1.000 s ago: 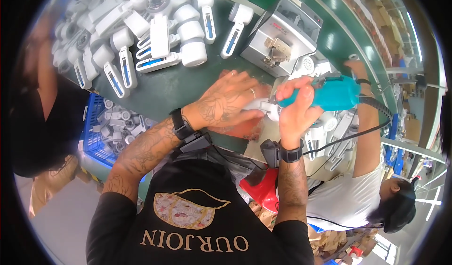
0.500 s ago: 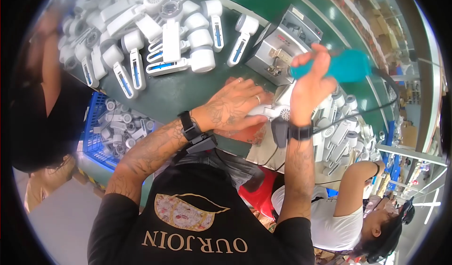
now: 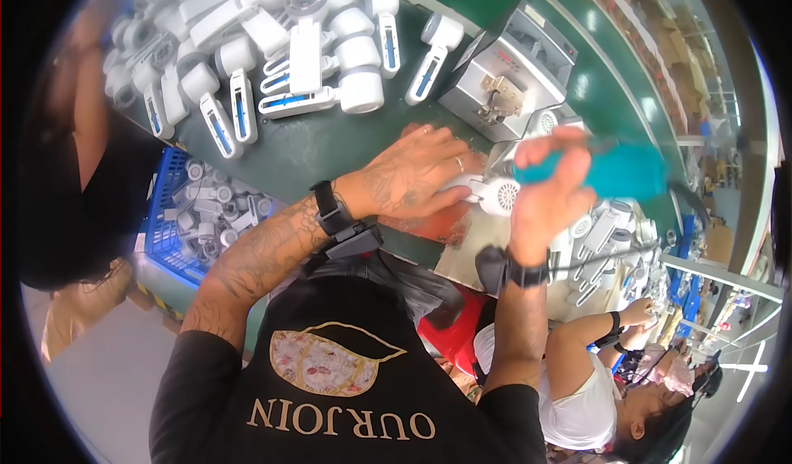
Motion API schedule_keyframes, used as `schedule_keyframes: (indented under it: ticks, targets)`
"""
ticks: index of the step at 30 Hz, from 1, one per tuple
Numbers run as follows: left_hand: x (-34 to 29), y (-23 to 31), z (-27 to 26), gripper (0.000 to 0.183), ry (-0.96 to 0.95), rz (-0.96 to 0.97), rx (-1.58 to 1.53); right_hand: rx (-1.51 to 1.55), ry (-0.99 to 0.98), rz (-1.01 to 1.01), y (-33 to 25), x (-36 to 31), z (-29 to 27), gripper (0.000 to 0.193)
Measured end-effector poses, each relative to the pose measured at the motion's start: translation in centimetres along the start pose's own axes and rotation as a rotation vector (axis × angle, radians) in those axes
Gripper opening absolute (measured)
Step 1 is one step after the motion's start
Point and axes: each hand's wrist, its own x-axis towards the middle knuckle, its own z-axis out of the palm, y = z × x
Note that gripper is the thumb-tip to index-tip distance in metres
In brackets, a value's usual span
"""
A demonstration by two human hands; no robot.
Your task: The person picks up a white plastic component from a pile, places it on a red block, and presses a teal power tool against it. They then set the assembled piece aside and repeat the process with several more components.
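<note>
My left hand (image 3: 419, 172) is closed on a white handheld fan (image 3: 500, 197) lying low over the bench, its round grille end pointing right. The fan's other end is hidden under my fingers. In my right hand (image 3: 554, 193) is a teal electric screwdriver (image 3: 634, 172), held roughly level just right of the fan; motion blurs its tip. Beyond my hands stands a silver screw feeder (image 3: 510, 76) with a metal bracket on its front. A reddish mat (image 3: 437, 225) lies beneath my left hand.
Many white fan bodies (image 3: 307, 58) are heaped at the far left, some showing blue parts inside. More fans (image 3: 606, 237) lie at the right. A blue basket (image 3: 165, 245) of parts is at the left. Co-workers sit on both sides, a white-shirted person (image 3: 582, 398) at the right.
My right hand and the screwdriver have moved nearer, away from the screw feeder's front toward the fan. My left hand stays on the fan. The right co-worker's arm has shifted.
</note>
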Motion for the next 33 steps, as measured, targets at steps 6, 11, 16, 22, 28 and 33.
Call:
schedule_keyframes:
  ticks: [6,11,16,22,28,33]
  targets:
    - [0.1,0.3,-0.5,0.04,-0.131,-0.055,-0.014,0.02,-0.057,0.056,-0.6,-3.1,-1.6,0.055]
    - [0.1,0.7,-0.6,0.04,-0.183,-0.096,-0.022,0.018,-0.056,0.039,0.4,-3.8,-2.2,0.053]
    - [0.1,1.1,-0.5,0.04,-0.206,-0.101,-0.027,0.059,-0.075,0.045,1.2,-4.4,-2.5,0.045]
    - [0.7,0.7,-0.4,0.032,-0.116,-0.066,-0.018,0.139,-0.086,0.046,1.6,-4.0,-2.1,0.041]
    - [0.2,0.1,-1.2,0.034,0.041,0.068,-0.021,0.035,0.054,0.121,2.3,-4.5,-2.2,0.033]
    - [-2.2,2.3,-3.2,0.036,0.119,0.261,0.103,0.428,0.157,0.067,-3.8,-5.9,-3.3,0.048]
